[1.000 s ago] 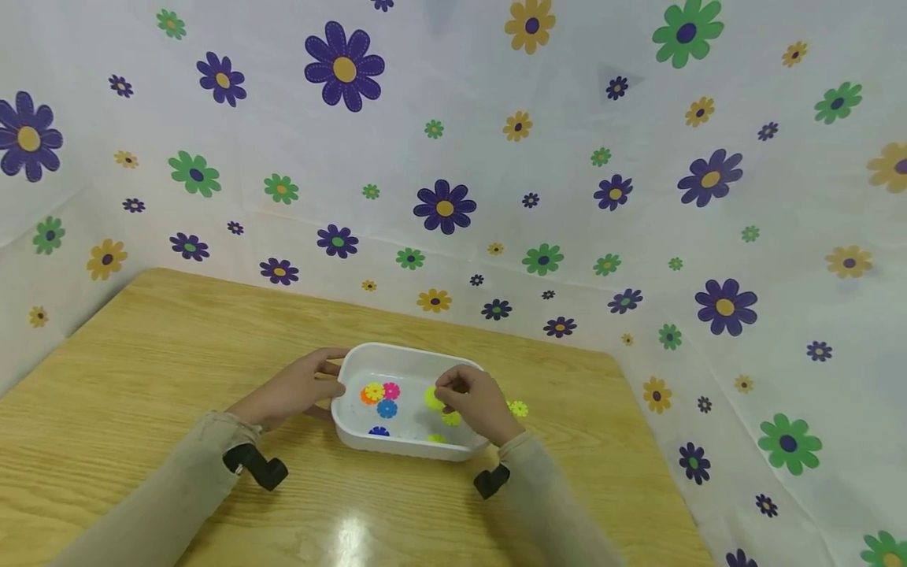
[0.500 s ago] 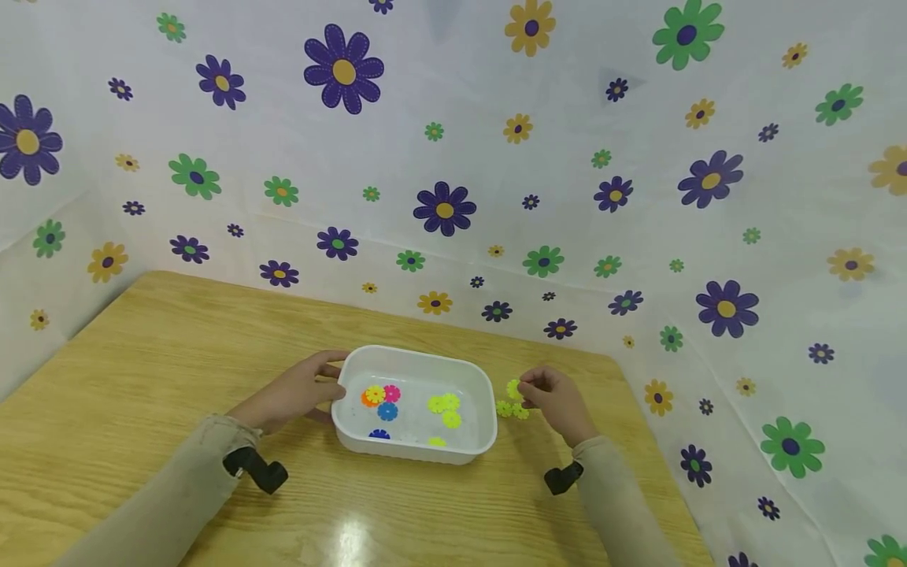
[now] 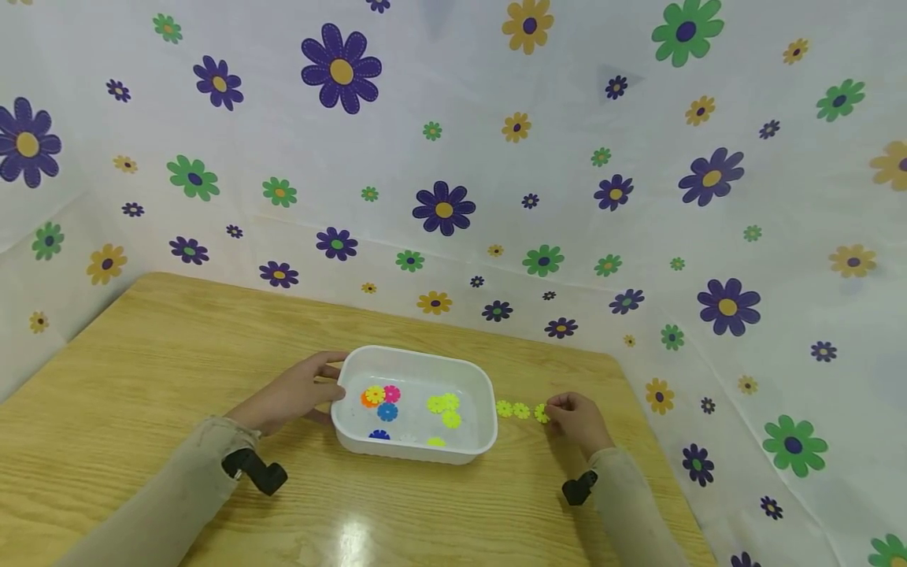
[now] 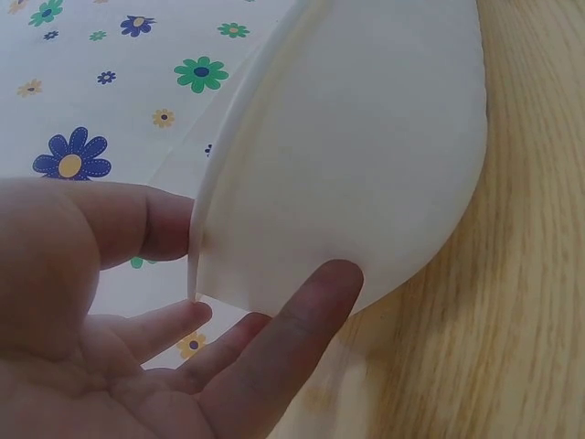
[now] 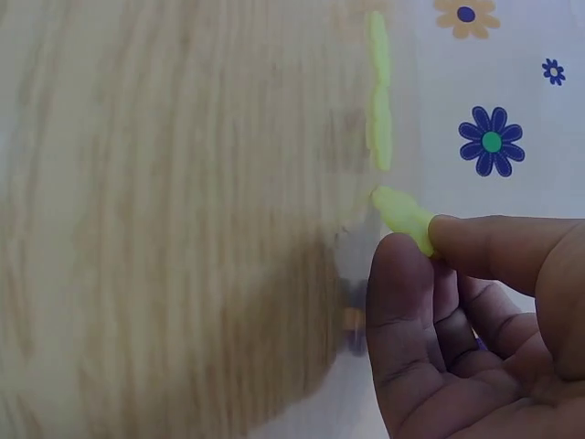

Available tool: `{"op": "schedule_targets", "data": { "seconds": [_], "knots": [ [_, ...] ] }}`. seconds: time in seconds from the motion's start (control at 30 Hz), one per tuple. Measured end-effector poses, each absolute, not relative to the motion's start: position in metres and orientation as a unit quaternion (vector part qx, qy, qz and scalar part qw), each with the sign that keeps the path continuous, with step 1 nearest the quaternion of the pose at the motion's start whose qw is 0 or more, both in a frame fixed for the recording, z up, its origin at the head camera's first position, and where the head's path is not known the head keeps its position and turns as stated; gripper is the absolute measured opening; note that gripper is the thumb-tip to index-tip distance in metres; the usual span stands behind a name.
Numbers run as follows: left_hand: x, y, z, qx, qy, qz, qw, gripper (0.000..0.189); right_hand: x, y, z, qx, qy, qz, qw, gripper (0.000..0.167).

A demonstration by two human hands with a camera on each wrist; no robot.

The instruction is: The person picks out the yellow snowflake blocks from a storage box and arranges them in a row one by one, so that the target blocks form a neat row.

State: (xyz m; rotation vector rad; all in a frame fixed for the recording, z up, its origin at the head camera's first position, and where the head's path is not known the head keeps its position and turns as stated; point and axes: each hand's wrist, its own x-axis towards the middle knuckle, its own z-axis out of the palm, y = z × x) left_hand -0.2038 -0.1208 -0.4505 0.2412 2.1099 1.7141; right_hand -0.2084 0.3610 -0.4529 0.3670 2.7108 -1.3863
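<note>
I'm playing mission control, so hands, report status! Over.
Left hand: holding white tub. Right hand: pinching yellow-green piece, slight gap from two matching pieces. Nothing seen in the way.

Flower-printed sheeting [image 3: 468, 157] bordering a wood-grained table [image 3: 425, 512] shows a screened-off tabletop workspace.

1. From above, the white plastic tray [image 3: 414, 452] is open: my fingers could drop onto its floor between the blue disc [image 3: 387, 412] and the yellow-green trio [image 3: 451, 420].
2. Coming in low, I meet its raised wall on every side, and my left hand [image 3: 294, 394] occupies the left end.
3. Right of the tray, two yellow-green flower discs [image 3: 521, 411] block a sweep along the tabletop toward my right hand [image 3: 581, 424]; there's room above them.
4. In front, a broad stretch of wooden table [image 3: 418, 512] lies between my sleeves [image 3: 159, 488].
5. Behind, a strip of wood ends at the flowered cloth [image 3: 602, 224].
</note>
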Motion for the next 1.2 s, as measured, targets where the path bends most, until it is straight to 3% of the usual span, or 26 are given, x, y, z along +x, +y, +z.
{"op": "schedule_targets", "data": {
  "seconds": [1.2],
  "knots": [
    [-0.2037, -0.1210, -0.4495, 0.087, 0.751, 0.622, 0.206, 0.067, -0.2087, 0.3598, -0.4615, 0.106, 0.887, -0.447, 0.054, 0.015]
  ]
}}
